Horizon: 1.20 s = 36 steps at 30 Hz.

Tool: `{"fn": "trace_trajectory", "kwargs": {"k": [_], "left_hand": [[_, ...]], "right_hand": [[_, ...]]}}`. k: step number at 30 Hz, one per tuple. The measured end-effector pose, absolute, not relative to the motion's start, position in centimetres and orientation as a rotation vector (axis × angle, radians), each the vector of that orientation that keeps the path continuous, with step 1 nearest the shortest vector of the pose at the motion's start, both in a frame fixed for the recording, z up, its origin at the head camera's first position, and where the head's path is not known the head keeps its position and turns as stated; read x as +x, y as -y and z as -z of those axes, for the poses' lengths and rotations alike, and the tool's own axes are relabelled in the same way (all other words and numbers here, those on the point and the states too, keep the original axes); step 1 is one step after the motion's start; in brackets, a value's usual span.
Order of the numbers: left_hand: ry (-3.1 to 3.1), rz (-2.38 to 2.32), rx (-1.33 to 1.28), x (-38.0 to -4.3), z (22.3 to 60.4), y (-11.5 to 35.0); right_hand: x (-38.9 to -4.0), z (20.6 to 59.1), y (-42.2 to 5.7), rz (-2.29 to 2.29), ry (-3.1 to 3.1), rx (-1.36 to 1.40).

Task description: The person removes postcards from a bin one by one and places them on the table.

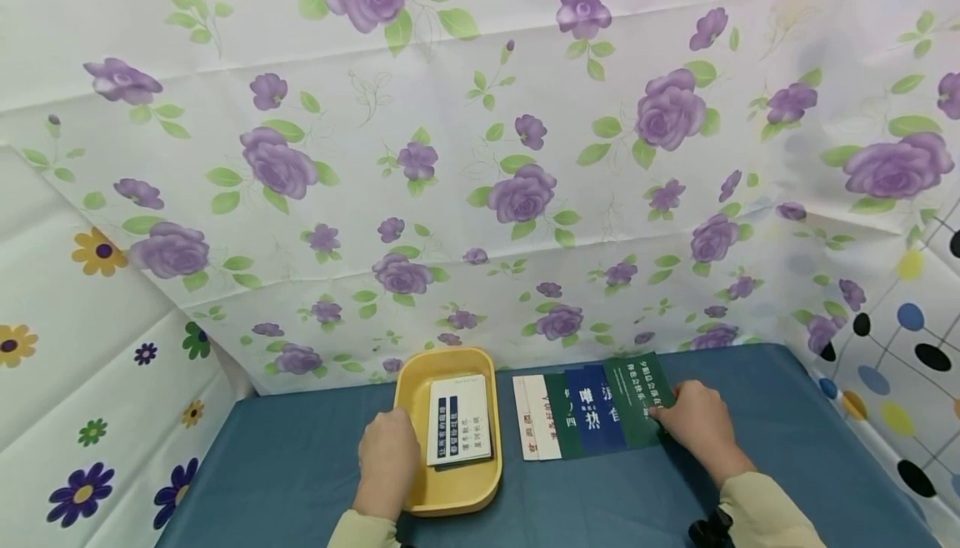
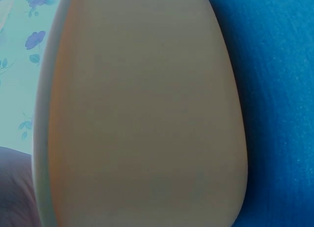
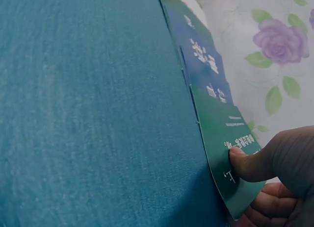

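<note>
At the left wall of a yellow tray (image 1: 447, 498), my left hand (image 1: 388, 458) grips the rim with curled fingers. The tray's outer side (image 2: 147, 109) fills most of the left wrist view. Inside lies a small stack of cards, a white one (image 1: 468, 419) with dark blue text bars on top. Right of the tray, several cards overlap in a row: white cards (image 1: 536, 415), a green one, then blue ones (image 1: 592, 406). My right hand (image 1: 697, 423) pinches the rightmost dark green card (image 3: 221, 158), thumb on its printed face and fingers beneath its edge.
Blue cloth (image 1: 300, 448) covers the table. Behind it rises a white sheet (image 1: 450, 198) with purple roses. Patterned sheets with flowers (image 1: 82, 494) and coloured dots (image 1: 911, 319) close off the left and right sides.
</note>
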State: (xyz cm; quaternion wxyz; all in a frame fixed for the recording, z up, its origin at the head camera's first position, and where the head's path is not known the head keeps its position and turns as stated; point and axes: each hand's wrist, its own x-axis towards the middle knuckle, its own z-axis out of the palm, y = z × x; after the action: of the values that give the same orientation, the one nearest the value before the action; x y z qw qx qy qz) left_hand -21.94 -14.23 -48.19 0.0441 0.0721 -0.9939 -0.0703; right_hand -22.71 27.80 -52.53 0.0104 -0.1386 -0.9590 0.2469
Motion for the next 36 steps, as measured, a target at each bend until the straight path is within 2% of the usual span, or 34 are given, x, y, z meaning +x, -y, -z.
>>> {"fn": "trace_trajectory", "kwargs": {"k": [36], "left_hand": [[3.046,0.192,0.246,-21.82,48.20,14.19]], "right_hand": [[-22.12,52.06,-26.90,-0.741,2.997,-0.515]]}}
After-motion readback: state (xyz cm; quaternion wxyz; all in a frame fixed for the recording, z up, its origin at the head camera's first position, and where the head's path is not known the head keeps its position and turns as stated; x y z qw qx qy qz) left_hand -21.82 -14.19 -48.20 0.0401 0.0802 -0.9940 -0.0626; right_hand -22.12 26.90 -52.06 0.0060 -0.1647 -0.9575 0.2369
